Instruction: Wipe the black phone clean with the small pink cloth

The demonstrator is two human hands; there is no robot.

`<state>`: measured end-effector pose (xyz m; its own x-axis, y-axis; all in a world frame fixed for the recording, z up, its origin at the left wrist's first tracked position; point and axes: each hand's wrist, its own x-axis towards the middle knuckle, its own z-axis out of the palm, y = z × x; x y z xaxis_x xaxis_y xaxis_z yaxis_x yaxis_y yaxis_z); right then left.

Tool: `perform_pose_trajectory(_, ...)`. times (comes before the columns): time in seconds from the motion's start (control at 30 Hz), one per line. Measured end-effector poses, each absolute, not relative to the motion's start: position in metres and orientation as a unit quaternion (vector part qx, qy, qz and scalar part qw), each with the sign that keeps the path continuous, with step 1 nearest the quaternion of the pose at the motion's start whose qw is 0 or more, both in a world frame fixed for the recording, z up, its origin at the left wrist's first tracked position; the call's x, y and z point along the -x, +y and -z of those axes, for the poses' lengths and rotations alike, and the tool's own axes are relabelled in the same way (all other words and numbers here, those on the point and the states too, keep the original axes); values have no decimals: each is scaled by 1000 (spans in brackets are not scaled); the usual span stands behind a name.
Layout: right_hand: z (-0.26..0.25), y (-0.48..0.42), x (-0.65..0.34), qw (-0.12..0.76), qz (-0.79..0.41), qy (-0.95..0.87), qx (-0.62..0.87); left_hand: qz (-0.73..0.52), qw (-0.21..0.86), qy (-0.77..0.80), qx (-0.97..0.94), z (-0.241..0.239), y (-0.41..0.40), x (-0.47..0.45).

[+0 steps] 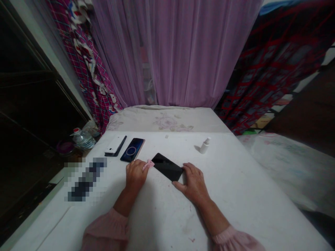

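One dark phone (167,168) lies on the white desk (163,216), fingers of the right hand (195,183) gripping its right end and those of the left hand (136,175) pinching a pink cloth (149,163) so near the blue phone (133,150) that a careless leftward sweep could knock the latter askew.

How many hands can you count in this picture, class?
2: the left hand holding a pink cloth, the right hand at one end of a black phone.

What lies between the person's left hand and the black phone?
In the head view, a pink cloth, held in the left hand, lies between it and the black phone.
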<state>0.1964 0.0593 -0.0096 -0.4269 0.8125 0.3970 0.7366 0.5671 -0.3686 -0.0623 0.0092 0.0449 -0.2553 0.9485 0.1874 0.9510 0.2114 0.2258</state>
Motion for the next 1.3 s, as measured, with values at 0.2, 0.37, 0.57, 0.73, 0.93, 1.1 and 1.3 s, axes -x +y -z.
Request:
perform_pose_trajectory(0.2, 9, 58, -194, 269, -70, -841, 464, 146, 4, -760, 634, -45, 22, 37)
perform_pose_trajectory(0.37, 8, 58, -194, 263, -66, -852, 449, 147, 43, -701, 696, -42, 19, 8)
perform_pose_trajectory(0.57, 5, 57, -195, 262, -85, -851, 447, 129, 41, -660, 739, -40, -1, -1)
perform_pose_trajectory(0.73, 7, 57, -194, 269, -88, -849, 446, 135, 43, -640, 755, -47, 2, 0)
perform_pose_trajectory(0.93, 3, 56, -196, 259, -90, -861, 428, 106, 28, -665, 739, -57, 45, 4)
perform_pose_trajectory(1.1, -1, 55, -195, 249, -84, -864, 429, 113, 28, -673, 730, -57, 58, 8)
perform_pose_trajectory(1.3, -2, 54, -194, 240, -80, -868, 426, 166, 19, -625, 763, -47, 19, 4)
